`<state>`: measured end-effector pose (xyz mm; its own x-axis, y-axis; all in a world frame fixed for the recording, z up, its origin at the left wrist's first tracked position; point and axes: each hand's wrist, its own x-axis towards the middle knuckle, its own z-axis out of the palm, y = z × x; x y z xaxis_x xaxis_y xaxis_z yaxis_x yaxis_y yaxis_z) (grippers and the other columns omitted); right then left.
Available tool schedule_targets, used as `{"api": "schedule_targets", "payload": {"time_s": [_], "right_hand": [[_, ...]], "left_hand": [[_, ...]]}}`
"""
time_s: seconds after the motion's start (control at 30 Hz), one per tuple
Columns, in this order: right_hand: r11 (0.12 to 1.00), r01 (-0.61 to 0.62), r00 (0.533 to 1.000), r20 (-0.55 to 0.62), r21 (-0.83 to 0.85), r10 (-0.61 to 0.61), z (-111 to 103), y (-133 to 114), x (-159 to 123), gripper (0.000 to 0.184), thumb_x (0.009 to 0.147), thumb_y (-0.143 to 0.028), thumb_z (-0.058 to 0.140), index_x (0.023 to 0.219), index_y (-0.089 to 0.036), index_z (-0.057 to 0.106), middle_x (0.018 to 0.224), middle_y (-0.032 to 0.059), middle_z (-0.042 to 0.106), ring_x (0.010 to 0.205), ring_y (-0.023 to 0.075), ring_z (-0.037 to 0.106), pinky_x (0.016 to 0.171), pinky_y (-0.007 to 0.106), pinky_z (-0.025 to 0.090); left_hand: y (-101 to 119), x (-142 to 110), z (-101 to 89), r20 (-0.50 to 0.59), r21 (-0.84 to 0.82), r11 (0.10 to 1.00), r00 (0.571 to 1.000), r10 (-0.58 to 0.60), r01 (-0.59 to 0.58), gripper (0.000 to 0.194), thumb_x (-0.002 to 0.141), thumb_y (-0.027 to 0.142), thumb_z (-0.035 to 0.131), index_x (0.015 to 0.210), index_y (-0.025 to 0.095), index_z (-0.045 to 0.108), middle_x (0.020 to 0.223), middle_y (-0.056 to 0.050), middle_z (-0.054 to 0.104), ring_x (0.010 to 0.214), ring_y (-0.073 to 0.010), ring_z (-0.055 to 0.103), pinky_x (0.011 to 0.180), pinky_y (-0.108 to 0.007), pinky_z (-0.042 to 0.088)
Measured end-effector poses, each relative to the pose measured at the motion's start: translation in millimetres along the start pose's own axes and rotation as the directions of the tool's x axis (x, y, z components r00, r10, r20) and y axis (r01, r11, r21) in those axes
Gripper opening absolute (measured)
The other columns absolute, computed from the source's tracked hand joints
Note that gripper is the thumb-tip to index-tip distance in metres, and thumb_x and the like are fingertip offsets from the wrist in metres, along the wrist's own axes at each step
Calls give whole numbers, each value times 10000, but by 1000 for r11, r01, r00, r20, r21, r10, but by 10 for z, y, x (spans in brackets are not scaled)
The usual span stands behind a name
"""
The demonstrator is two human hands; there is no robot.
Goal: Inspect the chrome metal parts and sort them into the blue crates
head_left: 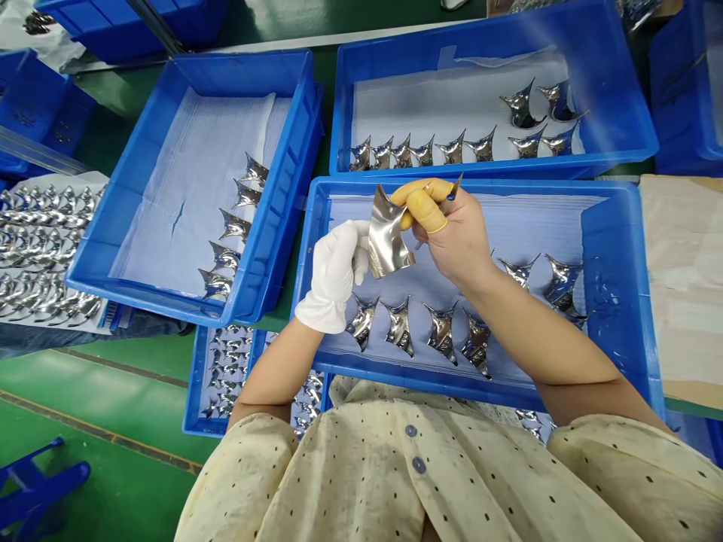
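A shiny, curved metal piece with pointed corners [388,237] is held up above the near blue tray [477,388]. My left hand [333,275], in a white glove, is closed on its left edge. My right hand [446,226] has yellow finger covers on the thumb and forefinger, which are closed at the piece's upper right edge. A slim, dark, pointed thing [455,187] sticks up from between the right fingers; its kind I cannot make out. Below my hands, several similar metal pieces [443,331] lie in a row on the tray's white lining.
Behind stands another blue tray [599,45] with several pieces along its near side. A blue tray on the left [84,260] holds pieces along its right wall. Many metal parts [42,248] lie farther left. Cardboard [686,286] is at right, a blue stool [42,485] at lower left.
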<state>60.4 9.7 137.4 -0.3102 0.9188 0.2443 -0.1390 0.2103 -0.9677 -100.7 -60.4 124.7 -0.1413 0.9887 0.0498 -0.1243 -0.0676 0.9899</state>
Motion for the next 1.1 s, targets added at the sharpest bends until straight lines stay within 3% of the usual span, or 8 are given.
{"api": "schedule_targets", "payload": {"time_s": [0.17, 0.37, 0.6, 0.73, 0.83, 0.97, 1.03, 1.1], "right_hand": [[995, 54, 998, 16, -84, -52, 67, -97, -4, 401, 905, -622, 737, 834, -228, 722, 893, 29, 728, 763, 141, 646, 701, 309, 602], [986, 128, 991, 49, -109, -123, 121, -139, -15, 285, 913, -502, 771, 844, -226, 752, 884, 35, 740, 844, 175, 672, 793, 353, 598], [986, 128, 992, 10, -105, -128, 42, 39, -80, 378, 935, -598, 705, 1088, -255, 753, 793, 5, 651, 705, 130, 579, 667, 297, 517], [983, 153, 975, 177, -97, -134, 37, 226, -236, 424, 854, -604, 792, 1057, -233, 759, 719, -30, 658, 580, 88, 507, 566, 247, 437], [982, 167, 953, 272, -94, -136, 30, 264, -273, 341, 863, -539, 806, 948, -209, 798, 811, 11, 755, 622, 95, 579, 596, 248, 460], [959, 148, 979, 173, -241, -108, -350, 256, 172, 257, 863, -442, 818, 879, -186, 815, 880, 26, 798, 745, 111, 682, 684, 243, 505], [888, 113, 993, 12, -445, -121, -778, 269, 605, 168, 826, -311, 835, 820, -147, 801, 827, -10, 796, 737, 74, 672, 682, 203, 465], [749, -19, 981, -156, -663, -113, -1291, 307, 1062, 172, 769, -237, 806, 707, -84, 757, 634, -79, 713, 629, 2, 577, 600, 187, 349]], "left_hand": [[-37, 26, -6, 70, -57, 986, 986, -150, 154, 444, 912, 668, 697, 857, 227, 696, 521, 50, 545, 369, -62, 379, 375, -241, 277], [-69, 42, -8, 84, -40, 989, 986, -142, 146, 481, 938, 659, 671, 755, 216, 620, 472, 56, 474, 375, -65, 385, 388, -238, 289], [-98, 102, -24, 85, -179, 975, 989, -122, 135, 457, 914, 691, 677, 906, 234, 685, 598, 29, 507, 472, -90, 451, 447, -240, 429], [-85, 155, -36, -12, -253, 959, 990, -138, 130, 352, 975, 594, 646, 916, 250, 692, 623, 21, 463, 514, -100, 459, 451, -215, 456], [-62, 178, -48, -38, -341, 927, 983, -181, 158, 293, 1009, 519, 630, 930, 249, 708, 759, -7, 587, 624, -91, 565, 565, -191, 542], [-54, 187, -86, 52, -432, 862, 961, -271, 267, 332, 953, 543, 714, 1102, 247, 743, 1011, -29, 689, 707, -57, 633, 610, -157, 574], [-67, 188, -104, 83, -437, 848, 952, -293, 300, 394, 886, 533, 798, 1138, 235, 746, 1007, -23, 682, 655, -35, 602, 553, -133, 546], [-89, 190, -113, 81, -438, 848, 952, -295, 300, 406, 853, 505, 838, 1129, 222, 749, 997, -20, 679, 629, -24, 581, 532, -120, 534]]}}
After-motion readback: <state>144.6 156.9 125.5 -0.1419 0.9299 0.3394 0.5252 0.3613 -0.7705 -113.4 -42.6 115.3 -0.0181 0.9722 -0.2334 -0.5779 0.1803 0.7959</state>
